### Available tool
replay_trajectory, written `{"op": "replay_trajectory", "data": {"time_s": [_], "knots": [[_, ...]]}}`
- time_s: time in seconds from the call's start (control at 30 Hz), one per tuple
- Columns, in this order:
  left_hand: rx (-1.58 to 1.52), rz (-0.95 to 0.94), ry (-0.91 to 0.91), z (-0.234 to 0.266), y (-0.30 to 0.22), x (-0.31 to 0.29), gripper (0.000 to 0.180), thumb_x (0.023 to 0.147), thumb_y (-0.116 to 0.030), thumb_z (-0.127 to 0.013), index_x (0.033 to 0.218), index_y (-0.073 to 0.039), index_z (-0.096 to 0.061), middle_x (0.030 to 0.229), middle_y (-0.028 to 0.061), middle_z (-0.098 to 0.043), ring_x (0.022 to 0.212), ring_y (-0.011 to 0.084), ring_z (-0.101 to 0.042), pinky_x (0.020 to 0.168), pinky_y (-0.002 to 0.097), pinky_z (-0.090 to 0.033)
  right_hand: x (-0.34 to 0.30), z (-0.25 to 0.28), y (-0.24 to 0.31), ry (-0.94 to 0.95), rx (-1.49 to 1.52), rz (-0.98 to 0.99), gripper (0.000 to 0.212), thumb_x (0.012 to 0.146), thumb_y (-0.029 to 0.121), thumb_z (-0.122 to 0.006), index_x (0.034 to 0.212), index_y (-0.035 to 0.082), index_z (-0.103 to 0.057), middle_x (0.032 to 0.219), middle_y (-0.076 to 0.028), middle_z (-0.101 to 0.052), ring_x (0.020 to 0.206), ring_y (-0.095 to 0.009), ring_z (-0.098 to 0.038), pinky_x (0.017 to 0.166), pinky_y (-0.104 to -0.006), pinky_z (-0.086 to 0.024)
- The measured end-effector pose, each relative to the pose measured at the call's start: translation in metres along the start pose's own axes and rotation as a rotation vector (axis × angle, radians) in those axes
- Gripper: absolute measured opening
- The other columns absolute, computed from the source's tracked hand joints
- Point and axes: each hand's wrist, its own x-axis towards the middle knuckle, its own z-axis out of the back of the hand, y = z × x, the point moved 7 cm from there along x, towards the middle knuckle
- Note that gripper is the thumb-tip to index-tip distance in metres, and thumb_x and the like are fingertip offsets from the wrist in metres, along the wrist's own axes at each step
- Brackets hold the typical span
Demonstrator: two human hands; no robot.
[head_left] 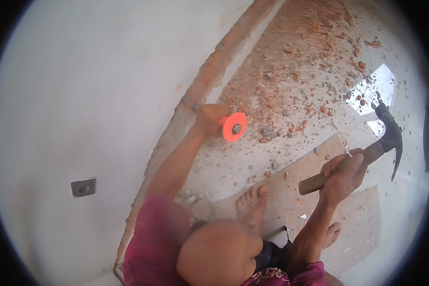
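My left hand [210, 120] is closed round a chisel [234, 127] with an orange hand guard; its round metal striking end faces up toward me. The chisel's tip is by the rough, broken strip [195, 90] along the foot of the white wall, where reddish brick shows. Off to the right, my right hand [342, 178] grips the wooden handle of a claw hammer [392, 131]. The hammer is held apart from the chisel, its dark metal head out at the far right with the claw curving toward me.
Brick and mortar rubble [291, 90] lies scattered over the dusty floor beside the wall. Flattened cardboard [291, 186] is under my bare feet [252, 205]. A grey socket plate [83, 187] is on the wall at left. Bright window reflections show on the floor at right.
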Motion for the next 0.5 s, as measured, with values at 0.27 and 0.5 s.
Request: {"op": "replay_trajectory", "data": {"time_s": [0.27, 0.5], "knots": [[-0.005, -0.168, 0.047, -0.006, -0.003, 0.063, 0.03, 0.063, -0.022, -0.077, 0.065, -0.012, -0.048, 0.063, 0.006, -0.052, 0.056, 0.0281, -0.057, 0.051, 0.0395, -0.045, -0.005, -0.027, 0.01, 0.059, 0.049, -0.014, 0.031, 0.109, 0.035, -0.043, 0.111, 0.004, -0.047, 0.057, -0.004, -0.048, 0.042, -0.011, -0.042, 0.04, -0.0275, -0.038], [0.134, 0.111, -0.058, -0.003, 0.01, -0.004, 0.032, 0.064, -0.028, -0.08, 0.065, -0.014, -0.051, 0.06, 0.0047, -0.053, 0.055, 0.0274, -0.058, 0.049, 0.0413, -0.045, -0.02, -0.031, 0.029, 0.134, 0.038, 0.036, 0.029, 0.109, 0.033, -0.043, 0.111, 0.004, -0.048, 0.059, -0.006, -0.051, 0.044, -0.011, -0.044, 0.042, -0.027, -0.039]]}}
